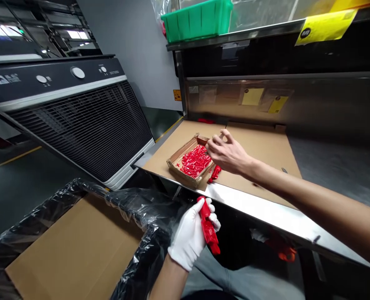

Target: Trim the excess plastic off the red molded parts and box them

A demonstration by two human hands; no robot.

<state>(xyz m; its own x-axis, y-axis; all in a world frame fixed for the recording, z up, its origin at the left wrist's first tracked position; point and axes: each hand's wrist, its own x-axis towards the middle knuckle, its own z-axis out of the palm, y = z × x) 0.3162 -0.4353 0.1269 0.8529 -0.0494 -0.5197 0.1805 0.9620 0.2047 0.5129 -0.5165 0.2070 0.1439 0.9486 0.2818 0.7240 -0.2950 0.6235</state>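
The red part, long axis nearly twelve-to-six, is clasped by the left hand; toward one o'clock, what the right hand grips cannot be told.

Red moulded part: one, elongated, tilted, in gloved left hand. Small red pieces: many, loose, in cardboard tray.

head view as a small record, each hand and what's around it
left hand: white-gloved, gripping a red part
right hand: bare, at the right side of the cardboard tray; can't tell if it holds anything
tray contents: many small red pieces
beside tray: another red part
above: green bin on a shelf
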